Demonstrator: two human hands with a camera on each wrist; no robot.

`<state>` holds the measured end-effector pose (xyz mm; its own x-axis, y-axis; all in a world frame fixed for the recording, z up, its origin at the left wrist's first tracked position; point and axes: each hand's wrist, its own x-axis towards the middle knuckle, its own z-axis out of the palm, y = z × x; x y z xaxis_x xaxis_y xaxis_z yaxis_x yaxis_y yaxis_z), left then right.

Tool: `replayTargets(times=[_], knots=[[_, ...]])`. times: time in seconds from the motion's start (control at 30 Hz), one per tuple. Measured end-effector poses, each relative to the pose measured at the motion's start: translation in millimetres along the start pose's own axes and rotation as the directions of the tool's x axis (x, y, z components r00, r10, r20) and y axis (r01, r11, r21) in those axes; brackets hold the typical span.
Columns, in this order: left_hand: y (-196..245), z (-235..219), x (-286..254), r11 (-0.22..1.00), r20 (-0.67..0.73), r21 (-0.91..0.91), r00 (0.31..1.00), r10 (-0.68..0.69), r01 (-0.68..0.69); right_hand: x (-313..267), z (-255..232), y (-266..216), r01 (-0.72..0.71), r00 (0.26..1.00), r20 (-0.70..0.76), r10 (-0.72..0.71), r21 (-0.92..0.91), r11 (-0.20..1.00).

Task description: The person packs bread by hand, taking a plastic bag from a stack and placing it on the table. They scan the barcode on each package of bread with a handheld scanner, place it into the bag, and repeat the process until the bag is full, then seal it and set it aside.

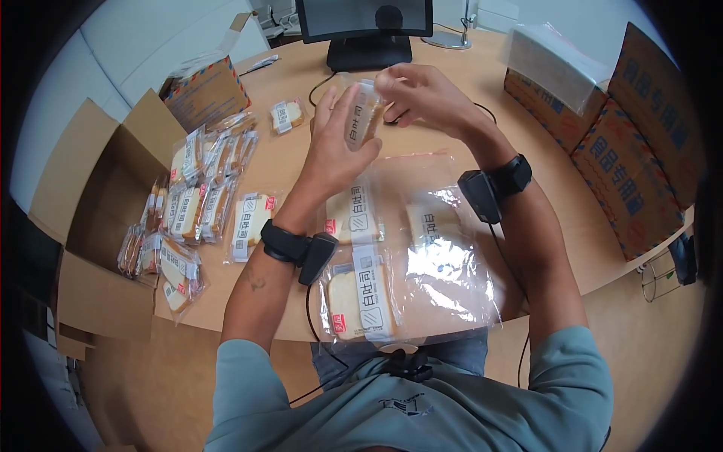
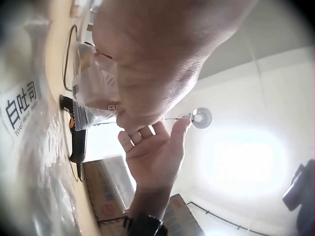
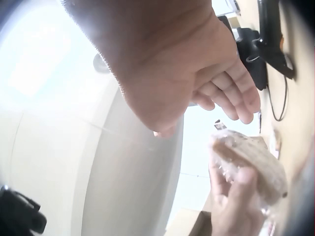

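My left hand (image 1: 337,143) grips a clear-wrapped toast packet (image 1: 364,117) upright above the far part of the table, thumb on one side and fingers on the other. In the right wrist view the bread slices inside the packet (image 3: 253,164) show edge-on. Beside its upper end is my right hand (image 1: 425,96), its fingers loosely bent with nothing between them; a gap separates them from the packet in the right wrist view. Below both hands lies a large clear bag (image 1: 459,290) with toast packets in two columns, among them a front-left packet (image 1: 358,297).
At left, an open carton (image 1: 98,203) lies beside a heap of toast packets (image 1: 192,200). Single packets (image 1: 252,222) lie near it. A monitor (image 1: 367,22) stands at the back. Cartons (image 1: 625,166) stand at right, one topped by clear plastic bags (image 1: 557,64).
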<state>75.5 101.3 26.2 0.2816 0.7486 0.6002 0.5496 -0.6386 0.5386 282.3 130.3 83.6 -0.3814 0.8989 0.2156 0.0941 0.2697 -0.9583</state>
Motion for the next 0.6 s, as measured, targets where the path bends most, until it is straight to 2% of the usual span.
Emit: replayTargets(times=[0.03, 0.07, 0.1, 0.13, 0.17, 0.2, 0.23, 0.27, 0.33, 0.43, 0.53, 0.57, 0.6], knots=[[3, -1, -2, 0.986, -0.017, 0.161, 0.999, 0.046, -0.043, 3, 1, 2, 0.05, 0.999, 0.007, -0.05, -0.147, 0.988], [2, -1, -3, 0.986, -0.021, 0.159, 0.999, 0.043, -0.04, 7, 2, 5, 0.1, 0.995, 0.021, -0.098, -0.289, 0.952], [0, -1, -4, 0.977, -0.058, 0.191, 0.993, 0.102, -0.09, 13, -2, 8, 0.099, 0.995, 0.025, -0.096, -0.293, 0.951], [-3, 0, -5, 0.965, -0.092, 0.224, 0.983, 0.162, -0.138, 21, -11, 13, 0.121, 0.986, -0.059, -0.153, -0.362, 0.924], [-9, 0, -7, 0.966, -0.098, 0.219, 0.982, 0.16, -0.136, 26, -20, 16, 0.137, 0.967, -0.138, -0.215, -0.431, 0.892], [-16, -4, -8, 0.99, -0.106, 0.13, 0.992, 0.064, -0.05, 30, -28, 21, 0.136, 0.967, -0.136, -0.215, -0.437, 0.889], [-23, -6, -10, 0.999, -0.105, 0.039, 0.994, -0.031, 0.035, 32, -35, 25, 0.098, 0.962, -0.211, -0.175, -0.333, 0.938], [-32, -5, -15, 0.999, -0.108, 0.035, 0.994, -0.027, 0.031, 36, -44, 31, 0.067, 0.951, -0.282, -0.129, -0.222, 0.973], [-46, -1, -26, 0.965, 0.09, 0.063, 0.962, -0.259, 0.254, 45, -49, 50, 0.069, 0.953, -0.278, -0.121, -0.189, 0.98], [-64, 14, -36, 0.974, 0.165, 0.095, 0.962, -0.217, 0.203, 54, -42, 68, 0.102, 0.955, -0.263, -0.14, -0.153, 0.983], [-53, 15, -36, 0.985, 0.157, 0.073, 0.974, -0.164, 0.154, 62, -26, 78, 0.11, 0.953, -0.254, -0.168, -0.229, 0.967], [-52, 15, -37, 0.985, 0.16, 0.074, 0.973, -0.163, 0.153, 59, -25, 79, 0.103, 0.971, -0.192, -0.144, -0.208, 0.973], [-50, 15, -38, 0.989, 0.174, 0.092, 0.976, -0.133, 0.118, 56, -24, 78, 0.104, 0.97, -0.195, -0.145, -0.206, 0.973]])
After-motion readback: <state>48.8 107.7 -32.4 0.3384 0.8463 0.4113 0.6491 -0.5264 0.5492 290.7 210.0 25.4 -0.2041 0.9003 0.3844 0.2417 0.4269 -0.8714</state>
